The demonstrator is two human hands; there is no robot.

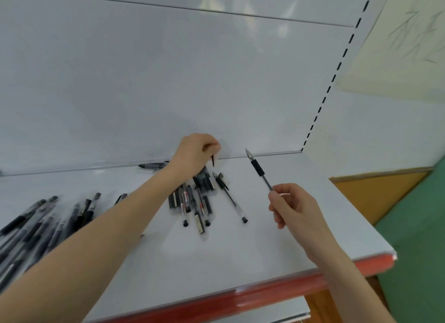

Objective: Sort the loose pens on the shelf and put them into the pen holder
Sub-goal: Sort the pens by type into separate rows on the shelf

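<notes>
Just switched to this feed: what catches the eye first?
The right hand holds an uncapped pen, tip up, above the shelf at right. The left hand pinches a small dark piece, perhaps a cap, over a pile of pens mid-shelf. More pens lie at the left edge.

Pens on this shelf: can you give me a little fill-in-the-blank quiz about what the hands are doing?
The uncapped pen is gripped by the person's ____ hand.
The left hand pinches a small dark piece above a pile of ____.
The shelf has a front edge coloured ____.
Missing words: right; pens; red.
</notes>
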